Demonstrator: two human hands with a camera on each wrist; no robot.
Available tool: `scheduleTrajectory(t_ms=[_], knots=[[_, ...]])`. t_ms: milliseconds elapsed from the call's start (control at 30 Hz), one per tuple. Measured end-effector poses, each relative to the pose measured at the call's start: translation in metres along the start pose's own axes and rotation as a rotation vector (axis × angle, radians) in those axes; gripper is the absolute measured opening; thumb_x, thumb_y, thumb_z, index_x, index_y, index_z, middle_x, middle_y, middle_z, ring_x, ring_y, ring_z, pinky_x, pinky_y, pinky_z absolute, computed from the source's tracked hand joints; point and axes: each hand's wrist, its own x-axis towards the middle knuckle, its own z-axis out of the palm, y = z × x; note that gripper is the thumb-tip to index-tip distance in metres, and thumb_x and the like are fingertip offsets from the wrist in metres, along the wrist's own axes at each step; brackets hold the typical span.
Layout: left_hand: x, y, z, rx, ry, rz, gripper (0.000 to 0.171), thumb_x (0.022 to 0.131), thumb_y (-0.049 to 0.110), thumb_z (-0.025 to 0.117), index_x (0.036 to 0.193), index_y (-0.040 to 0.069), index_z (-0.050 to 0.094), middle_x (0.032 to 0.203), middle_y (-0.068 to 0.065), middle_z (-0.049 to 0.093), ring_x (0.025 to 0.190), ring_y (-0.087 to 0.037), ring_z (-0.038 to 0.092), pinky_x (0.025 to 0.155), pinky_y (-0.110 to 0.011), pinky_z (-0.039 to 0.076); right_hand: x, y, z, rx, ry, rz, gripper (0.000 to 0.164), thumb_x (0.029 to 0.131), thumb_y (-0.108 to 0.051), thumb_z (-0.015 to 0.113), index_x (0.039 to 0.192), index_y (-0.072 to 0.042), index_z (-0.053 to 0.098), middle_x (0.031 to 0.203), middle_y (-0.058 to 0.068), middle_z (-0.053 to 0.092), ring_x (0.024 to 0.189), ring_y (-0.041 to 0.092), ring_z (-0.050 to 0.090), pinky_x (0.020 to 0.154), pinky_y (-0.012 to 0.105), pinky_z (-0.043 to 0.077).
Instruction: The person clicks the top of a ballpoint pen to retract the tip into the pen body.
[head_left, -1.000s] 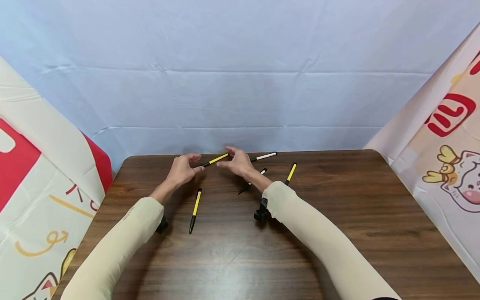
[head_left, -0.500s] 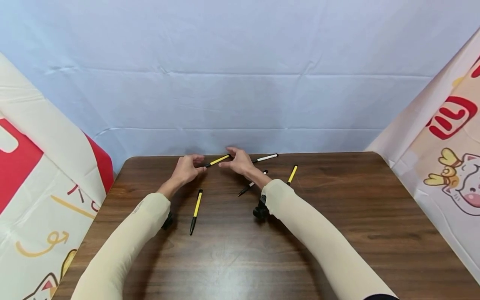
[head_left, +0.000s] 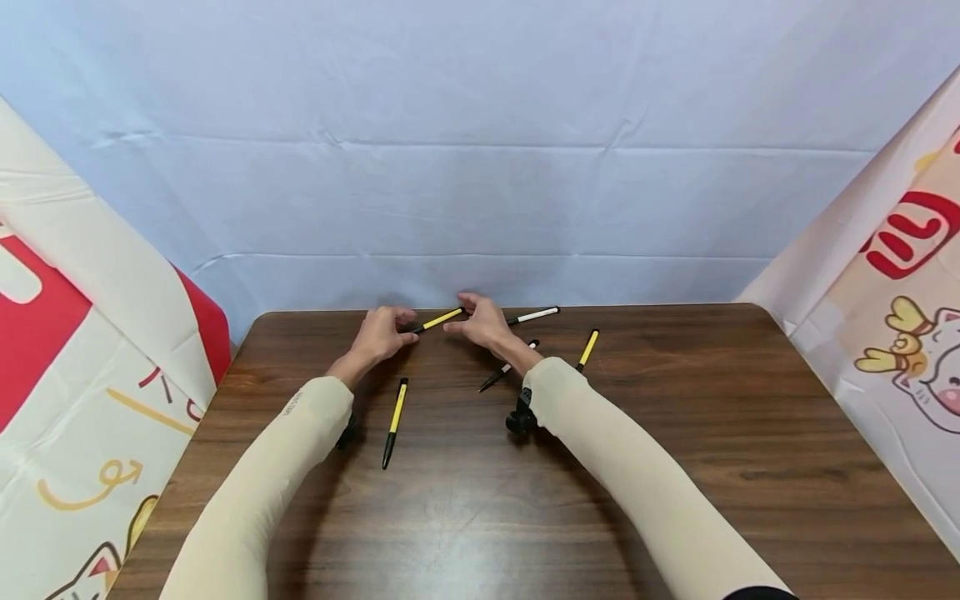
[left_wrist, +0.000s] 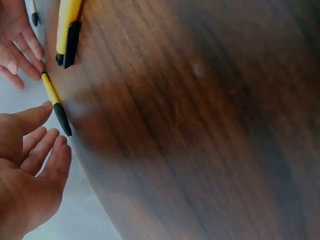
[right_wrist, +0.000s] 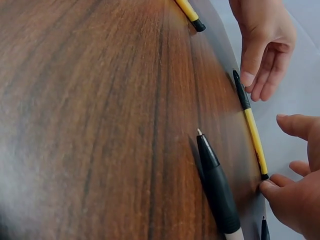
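A yellow-and-black ballpoint pen lies near the far table edge, between both hands. At its black tip end is my left hand, thumb and fingers spread apart; the thumb overlaps the black grip in the right wrist view. My right hand is at the other end, a fingertip right at the black end of the yellow barrel. Neither hand's fingers are curled round the pen. To the right are a white-and-black pen and another white-and-black pen, the latter partly hidden by my right wrist.
A second yellow pen lies nearer on the brown wooden table, between my forearms. Another yellow pen is partly covered by my right sleeve. A pale cloth backdrop stands right behind the table, with printed cloths on both sides.
My left hand has shifted slightly right, closer to the pen's tip end. My right hand has hardly moved, and the pens lie as before. The head view has shifted slightly.
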Motion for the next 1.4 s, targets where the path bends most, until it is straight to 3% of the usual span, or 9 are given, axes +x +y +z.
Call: scheduleTrajectory(t_ms=[233,800,1100,1400], knots=[[0.001,0.002,0.003,0.031,0.017,-0.031,0.032,0.093,0.006,0.082,0.124,0.0,0.076,0.117,-0.018,0.077,0.109,-0.033,0.073,0.098,-0.048,0.059,-0.002,0.003,0.001,-0.005,0.002,-0.029,0.075,0.093,-0.012,0.083,0.158,-0.006,0.047,0.16,0.014,0.051,0.147,0.034,0.049,0.118,0.042,0.046],[0.002,0.002,0.011,0.103,0.082,0.028,0.02,0.096,-0.004,0.074,0.112,0.003,0.083,0.109,-0.016,0.08,0.101,-0.031,0.077,0.09,-0.047,0.063,-0.002,0.004,0.004,0.045,0.033,-0.01,0.071,0.094,-0.006,0.081,0.157,-0.008,0.05,0.156,0.015,0.054,0.144,0.033,0.052,0.115,0.043,0.049],[-0.001,0.01,0.007,0.025,0.056,-0.023,0.018,0.097,0.001,0.075,0.112,0.006,0.083,0.107,-0.013,0.081,0.103,-0.031,0.076,0.096,-0.05,0.06,0.001,0.01,-0.001,0.109,0.093,-0.034,0.065,0.089,0.005,0.082,0.149,-0.003,0.059,0.147,0.016,0.063,0.137,0.031,0.059,0.112,0.033,0.052],[-0.008,0.019,0.004,-0.036,0.028,-0.007,0.018,0.097,0.004,0.077,0.114,0.004,0.082,0.106,-0.013,0.081,0.103,-0.031,0.076,0.095,-0.049,0.061,0.002,0.012,-0.008,0.128,0.214,-0.121,0.044,0.086,0.005,0.085,0.129,0.001,0.073,0.121,0.018,0.075,0.112,0.03,0.072,0.094,0.027,0.061]])
